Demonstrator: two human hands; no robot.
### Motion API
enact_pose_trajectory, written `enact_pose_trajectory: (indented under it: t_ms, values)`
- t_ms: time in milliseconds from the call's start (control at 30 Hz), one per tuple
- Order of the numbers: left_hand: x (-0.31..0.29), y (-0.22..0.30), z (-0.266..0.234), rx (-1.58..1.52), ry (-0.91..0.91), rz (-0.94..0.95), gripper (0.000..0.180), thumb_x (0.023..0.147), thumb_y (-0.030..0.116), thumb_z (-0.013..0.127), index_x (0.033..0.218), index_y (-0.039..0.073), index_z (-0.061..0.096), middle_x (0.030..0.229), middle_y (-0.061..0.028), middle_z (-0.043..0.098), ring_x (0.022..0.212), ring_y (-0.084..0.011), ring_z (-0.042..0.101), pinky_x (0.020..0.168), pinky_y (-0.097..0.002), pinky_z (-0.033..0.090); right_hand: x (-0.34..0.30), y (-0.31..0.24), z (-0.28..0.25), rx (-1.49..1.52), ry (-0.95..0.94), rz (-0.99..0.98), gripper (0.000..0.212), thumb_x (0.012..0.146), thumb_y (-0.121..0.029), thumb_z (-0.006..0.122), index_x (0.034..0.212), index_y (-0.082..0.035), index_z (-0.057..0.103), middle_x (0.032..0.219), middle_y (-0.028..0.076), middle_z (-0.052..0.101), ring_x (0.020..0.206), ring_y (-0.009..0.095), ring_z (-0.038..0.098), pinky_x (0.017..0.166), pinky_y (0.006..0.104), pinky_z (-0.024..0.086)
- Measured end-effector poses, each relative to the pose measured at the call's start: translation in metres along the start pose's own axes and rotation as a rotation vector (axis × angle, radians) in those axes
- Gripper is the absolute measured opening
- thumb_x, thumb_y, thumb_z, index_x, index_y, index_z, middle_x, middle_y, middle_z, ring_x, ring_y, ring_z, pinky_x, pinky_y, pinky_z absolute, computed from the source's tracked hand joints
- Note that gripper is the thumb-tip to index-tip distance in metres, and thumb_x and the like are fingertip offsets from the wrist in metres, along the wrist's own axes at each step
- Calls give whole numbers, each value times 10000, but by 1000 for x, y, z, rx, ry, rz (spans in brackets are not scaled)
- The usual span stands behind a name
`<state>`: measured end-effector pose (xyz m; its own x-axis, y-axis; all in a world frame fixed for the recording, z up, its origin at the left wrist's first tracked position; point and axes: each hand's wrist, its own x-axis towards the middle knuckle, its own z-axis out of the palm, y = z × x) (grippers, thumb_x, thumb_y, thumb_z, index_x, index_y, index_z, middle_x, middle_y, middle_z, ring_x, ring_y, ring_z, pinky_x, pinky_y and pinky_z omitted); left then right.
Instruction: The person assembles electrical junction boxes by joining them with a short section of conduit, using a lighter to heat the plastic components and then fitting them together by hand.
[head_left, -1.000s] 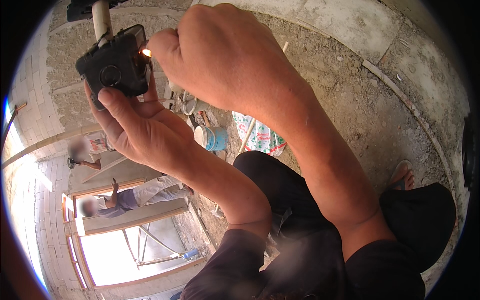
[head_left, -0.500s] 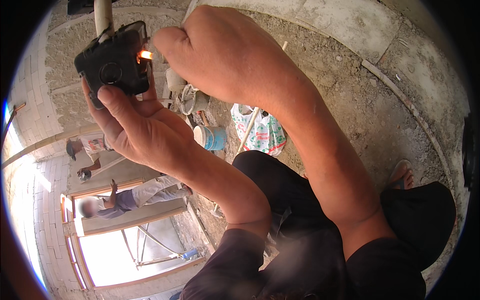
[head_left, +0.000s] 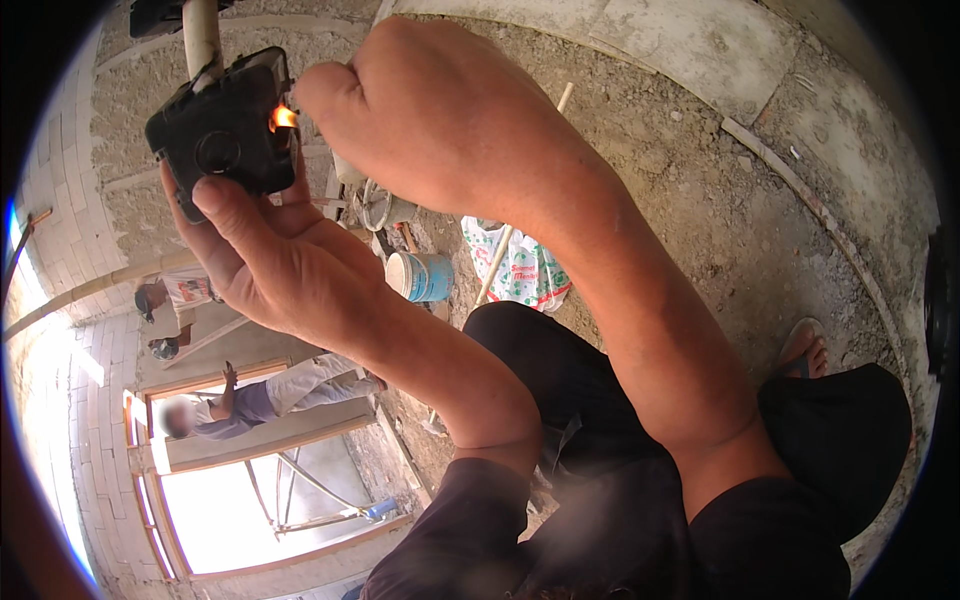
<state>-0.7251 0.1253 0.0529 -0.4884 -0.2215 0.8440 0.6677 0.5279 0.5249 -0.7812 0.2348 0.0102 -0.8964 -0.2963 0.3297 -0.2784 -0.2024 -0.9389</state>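
My left hand point(head_left: 285, 260) grips a square black plastic box point(head_left: 215, 125) from below, its thumb on the front face by a round ring mark. A pale pipe point(head_left: 201, 45) runs into the box's upper edge. At the box's right side burns a small orange flame point(head_left: 283, 118), close to an opening in that edge. Beside the flame, my right hand point(head_left: 430, 110) is curled closed with its back toward me. Whatever its fingers hold is hidden behind the hand.
A blue and white bucket point(head_left: 425, 277) and a patterned plastic bag point(head_left: 515, 265) stand on the rough dirt floor, with a thin pole point(head_left: 500, 258) across the bag. Two people are at left, one near a wooden window frame point(head_left: 160, 520). A concrete ledge point(head_left: 700, 50) curves along the top.
The flame has shifted slightly down and left along the box's edge and changed shape. My right hand has moved a little left. The box has barely moved.
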Motion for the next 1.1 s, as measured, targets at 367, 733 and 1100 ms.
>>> enact_pose_trajectory:
  t_ms: [367,733,1100]
  values:
    - [0,0,-2,-13,-12,14,352,1042,218,574,1228,-79,543,1095,-182,664,996,-234,694,897,-410,630,0,1,0,-32,2,-9,453,943,-329,542,748,37,723,728,264,694,694,400,717,693,480,586]
    - [5,-5,-15,-169,-30,-131,469,1059,283,533,1384,-49,467,1286,-215,600,1158,-316,648,996,-473,574,-4,1,-11,70,14,-5,452,912,-323,497,753,39,717,747,284,684,725,434,701,756,499,569]
    - [5,-16,-20,-311,5,-266,448,1069,297,505,1389,-16,482,1320,-176,603,1190,-309,631,1068,-554,508,3,8,1,28,30,-29,460,900,-310,505,675,50,683,674,295,646,664,444,682,711,515,560]
